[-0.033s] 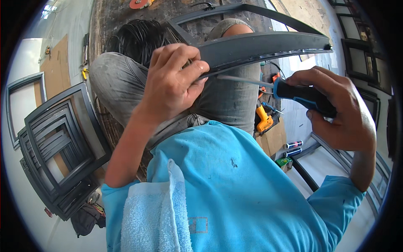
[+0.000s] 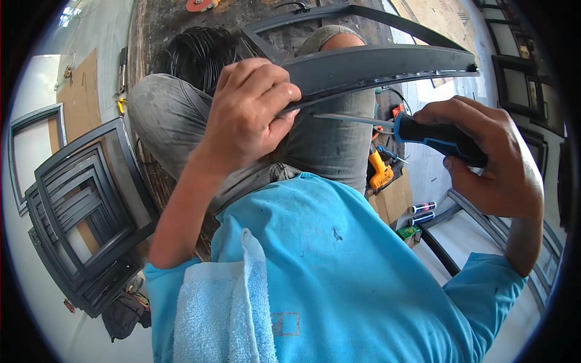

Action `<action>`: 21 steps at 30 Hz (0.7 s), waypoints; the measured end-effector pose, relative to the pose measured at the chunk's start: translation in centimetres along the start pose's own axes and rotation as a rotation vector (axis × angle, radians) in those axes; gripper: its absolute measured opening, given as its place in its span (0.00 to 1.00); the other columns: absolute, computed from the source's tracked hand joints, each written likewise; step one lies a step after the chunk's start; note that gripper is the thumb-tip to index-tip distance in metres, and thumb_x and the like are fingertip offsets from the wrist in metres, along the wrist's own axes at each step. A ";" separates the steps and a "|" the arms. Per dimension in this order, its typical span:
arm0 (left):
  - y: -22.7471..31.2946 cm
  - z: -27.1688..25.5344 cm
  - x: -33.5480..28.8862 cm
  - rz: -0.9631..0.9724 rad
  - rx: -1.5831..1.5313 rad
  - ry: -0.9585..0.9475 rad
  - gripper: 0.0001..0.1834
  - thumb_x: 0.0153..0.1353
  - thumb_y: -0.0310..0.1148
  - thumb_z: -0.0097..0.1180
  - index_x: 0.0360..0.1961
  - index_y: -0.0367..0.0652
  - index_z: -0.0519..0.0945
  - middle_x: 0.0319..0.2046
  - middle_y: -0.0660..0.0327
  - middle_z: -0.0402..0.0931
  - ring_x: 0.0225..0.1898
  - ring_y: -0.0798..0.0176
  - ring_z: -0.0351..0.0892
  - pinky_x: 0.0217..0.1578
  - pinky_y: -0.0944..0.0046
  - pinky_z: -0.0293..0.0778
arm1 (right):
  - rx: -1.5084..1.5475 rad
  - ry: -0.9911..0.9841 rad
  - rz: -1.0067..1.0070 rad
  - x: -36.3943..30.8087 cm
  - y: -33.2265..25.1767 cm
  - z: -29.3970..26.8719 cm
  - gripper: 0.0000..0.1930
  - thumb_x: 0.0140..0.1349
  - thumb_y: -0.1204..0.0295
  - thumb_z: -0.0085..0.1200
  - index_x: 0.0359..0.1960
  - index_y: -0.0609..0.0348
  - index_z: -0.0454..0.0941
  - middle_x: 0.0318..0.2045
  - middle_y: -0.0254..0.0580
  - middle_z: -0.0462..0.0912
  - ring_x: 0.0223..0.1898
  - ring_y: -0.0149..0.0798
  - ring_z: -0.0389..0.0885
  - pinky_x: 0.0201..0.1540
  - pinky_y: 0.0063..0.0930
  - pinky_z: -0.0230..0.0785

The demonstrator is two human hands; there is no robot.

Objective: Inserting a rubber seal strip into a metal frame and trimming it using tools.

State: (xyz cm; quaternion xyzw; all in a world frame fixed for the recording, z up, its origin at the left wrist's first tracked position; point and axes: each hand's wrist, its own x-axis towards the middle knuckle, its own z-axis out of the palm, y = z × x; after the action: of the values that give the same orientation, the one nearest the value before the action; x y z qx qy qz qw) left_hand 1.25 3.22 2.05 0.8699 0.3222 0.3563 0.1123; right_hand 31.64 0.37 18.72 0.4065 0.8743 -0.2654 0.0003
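left hand grip clamps dark metal frame bar | right hand grip holds blue-black-handled screwdriver | shaft lies just under, along bar, tip toward left hand

Pale floor, stacked dark frames

A dark metal frame is gripped by the left hand, while a blue-handled screwdriver is held by the right hand, its tip laid against the frame.
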 end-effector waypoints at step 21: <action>-2.3 0.4 1.0 0.108 -0.154 -0.025 0.14 0.42 0.23 0.74 0.30 0.42 0.81 0.33 0.62 0.77 0.37 0.59 0.78 0.36 0.60 0.77 | 0.176 0.010 -0.107 1.0 1.2 -1.1 0.33 0.53 0.90 0.43 0.65 0.60 0.67 0.55 0.59 0.81 0.54 0.45 0.86 0.59 0.37 0.80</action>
State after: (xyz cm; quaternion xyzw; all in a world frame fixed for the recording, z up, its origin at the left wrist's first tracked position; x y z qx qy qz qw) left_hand 0.97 5.64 1.39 0.8792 0.2450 0.3747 0.1634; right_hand 32.07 2.24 18.87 0.3592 0.8679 -0.3390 -0.0539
